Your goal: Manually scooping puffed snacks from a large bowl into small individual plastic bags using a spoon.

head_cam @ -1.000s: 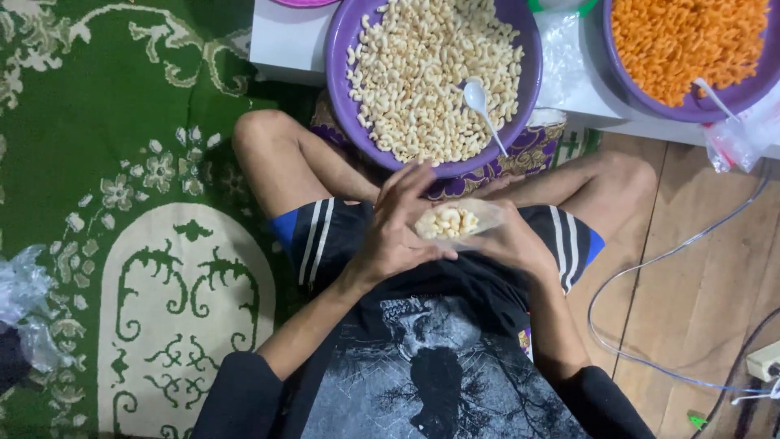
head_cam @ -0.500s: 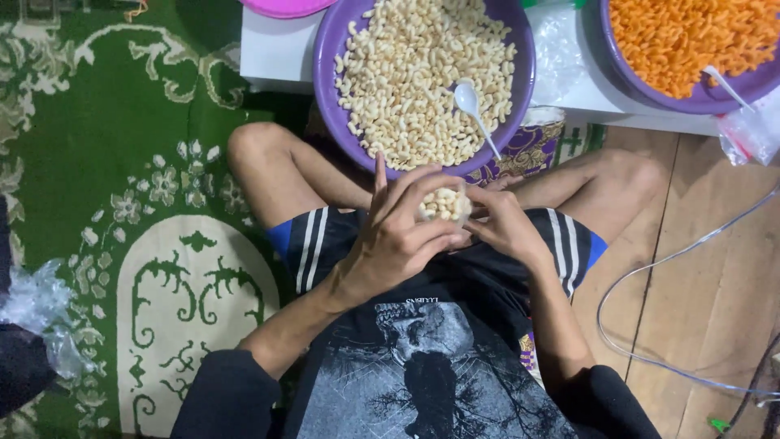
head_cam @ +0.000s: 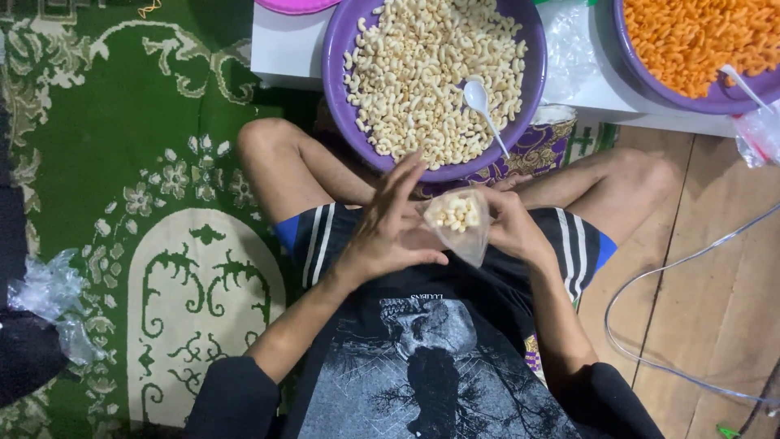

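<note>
Left hand (head_cam: 388,236) and right hand (head_cam: 510,228) pinch a small clear bag (head_cam: 460,223) of pale puffed snacks between them, over the lap; beyond the grip, a purple bowl (head_cam: 345,49) of the same snacks sits on a white low table (head_cam: 284,45). Left of the grip lies green patterned carpet (head_cam: 122,162); right of it, wooden floorboards (head_cam: 715,309).

The orange-snack bowl (head_cam: 715,96) runs off the top and right edges; the pink dish (head_cam: 296,5) shows only a sliver at the top. The right hand (head_cam: 510,228) lies partly behind the small clear bag (head_cam: 459,223), its fingertips hidden. A crumpled plastic heap (head_cam: 49,297) at left stays too blurred to identify.
</note>
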